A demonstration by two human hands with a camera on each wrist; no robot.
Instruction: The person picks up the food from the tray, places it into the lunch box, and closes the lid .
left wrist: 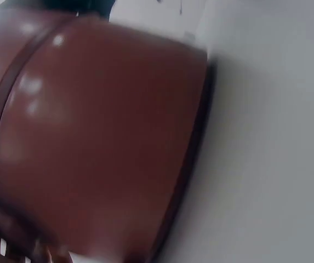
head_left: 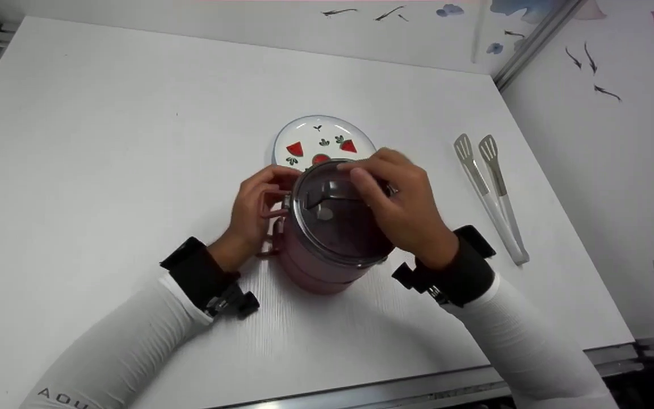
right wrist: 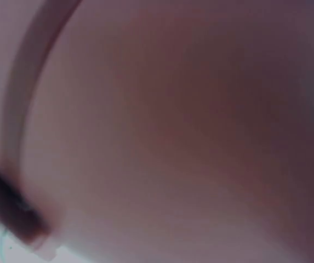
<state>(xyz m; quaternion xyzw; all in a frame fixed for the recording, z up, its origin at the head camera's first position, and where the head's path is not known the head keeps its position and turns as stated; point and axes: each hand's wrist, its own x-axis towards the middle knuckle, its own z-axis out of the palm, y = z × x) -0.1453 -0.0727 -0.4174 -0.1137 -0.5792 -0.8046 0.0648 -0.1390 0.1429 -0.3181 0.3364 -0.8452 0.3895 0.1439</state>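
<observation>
A pink two-tier pot [head_left: 318,272] stands near the middle of the table under a dark see-through glass lid [head_left: 327,227]. A dark arched handle [head_left: 335,190] crosses the lid's top. At the pot's left side, my left hand [head_left: 250,207] grips the upper side handle, its fingers reaching behind the rim. My right hand [head_left: 409,199] bends over the lid's right edge, thumb and forefinger over the glass; it hides the pot's right side, and I cannot tell what its other fingers hold. The left wrist view shows the pot's wall [left wrist: 107,142] close up; the right wrist view is blurred.
Just behind the pot lies a white plate [head_left: 310,133] with watermelon prints, partly covered by it. Tongs [head_left: 494,199] with slotted heads and white handles lie near the table's right edge. White walls with painted fish and flowers border the back and right.
</observation>
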